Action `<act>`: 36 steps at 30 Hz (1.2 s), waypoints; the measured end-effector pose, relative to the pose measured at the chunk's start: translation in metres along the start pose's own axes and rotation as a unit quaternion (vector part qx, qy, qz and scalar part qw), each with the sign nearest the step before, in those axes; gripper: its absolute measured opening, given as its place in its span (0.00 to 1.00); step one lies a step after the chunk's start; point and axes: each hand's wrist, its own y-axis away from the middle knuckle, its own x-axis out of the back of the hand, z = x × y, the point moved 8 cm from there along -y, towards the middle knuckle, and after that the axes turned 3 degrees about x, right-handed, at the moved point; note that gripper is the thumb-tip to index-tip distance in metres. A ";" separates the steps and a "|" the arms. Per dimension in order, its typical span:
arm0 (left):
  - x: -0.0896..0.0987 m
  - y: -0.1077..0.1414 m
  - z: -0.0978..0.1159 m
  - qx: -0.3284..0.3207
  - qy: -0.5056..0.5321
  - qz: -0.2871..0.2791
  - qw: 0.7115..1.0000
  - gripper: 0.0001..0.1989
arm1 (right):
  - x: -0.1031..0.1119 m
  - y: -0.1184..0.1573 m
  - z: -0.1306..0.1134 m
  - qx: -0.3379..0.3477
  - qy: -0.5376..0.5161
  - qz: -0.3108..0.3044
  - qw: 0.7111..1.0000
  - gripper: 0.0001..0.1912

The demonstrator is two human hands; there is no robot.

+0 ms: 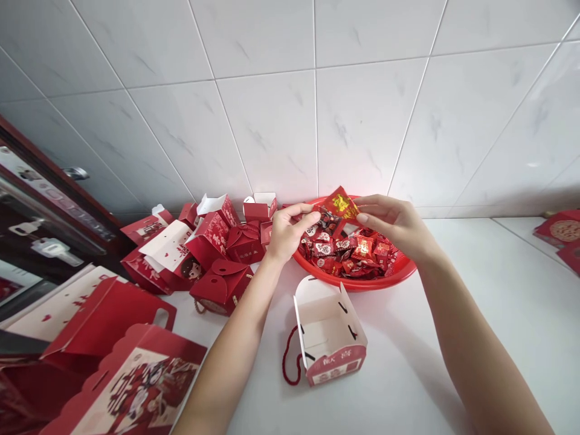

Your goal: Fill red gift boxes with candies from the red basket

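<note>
Standing at the far left against the tiled wall [267, 121] is a dark, red-edged panel [27, 208], with silver keys [54, 249] at its front. Below it, large red and cream cartons [113, 314] crowd the near left corner; the nearest, a printed carton [149, 386], carries figures and a scalloped upper edge.

Next to the right, a cluster of small gift boxes [208, 238] lies close together on the white desk [389, 362]. Several have raised flaps. One closed red box [222, 284] at the front of the cluster has two round holes in its top and a rope handle at its side.

The left hand [287, 234] is raised over the left rim of the basket, its grip closed narrow, thumb and fingers at the left side of a red packet [339, 204] with gold print. The packet is above the basket, tilted, between both hands.

An open box [330, 335] rests on the desk in front of the basket, upright, its white interior exposed and a dark red cord [285, 359] looping out to its left. The red basket [380, 283] contains many wrapped sweets [344, 248], mostly red.

The right hand [392, 222] is above the basket's right side, its grip narrow on the packet's right corner. At the far right, more red items [564, 232] lie near the wall, cut off by the view's edge.
</note>
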 end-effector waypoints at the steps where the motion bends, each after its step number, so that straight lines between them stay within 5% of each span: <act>1: 0.005 -0.001 0.004 -0.015 -0.005 0.018 1.000 0.10 | 0.007 0.000 -0.001 0.003 0.013 0.023 1.000 0.21; 5: 0.025 -0.005 0.016 -0.051 0.002 0.082 0.995 0.08 | 0.049 0.003 0.002 -0.011 0.124 0.131 0.983 0.15; 8: 0.029 -0.009 0.007 -0.027 0.039 0.101 0.994 0.09 | 0.064 0.002 0.018 -0.063 0.250 0.118 0.959 0.08; 13: 0.021 -0.014 -0.033 0.064 0.090 0.087 0.990 0.11 | 0.047 -0.005 0.053 -0.111 0.326 -0.006 0.939 0.09; 16: 0.018 -0.013 -0.047 0.082 0.093 0.084 0.989 0.11 | 0.046 -0.007 0.070 -0.130 0.370 -0.023 0.920 0.16; 22: 0.018 -0.014 -0.052 0.082 0.101 0.078 0.988 0.11 | 0.068 -0.006 0.089 -0.162 0.410 0.026 0.897 0.26; 29: 0.020 -0.017 -0.056 0.098 0.123 0.075 0.985 0.13 | 0.039 0.002 0.108 -0.191 0.412 -0.136 0.880 0.24; 33: 0.019 -0.017 -0.057 0.101 0.123 0.068 0.985 0.13 | 0.030 0.005 0.108 -0.197 0.409 -0.188 0.871 0.30; 36: 0.019 -0.017 -0.058 0.101 0.123 0.069 0.985 0.13 | 0.021 0.005 0.102 -0.181 0.387 -0.219 0.877 0.23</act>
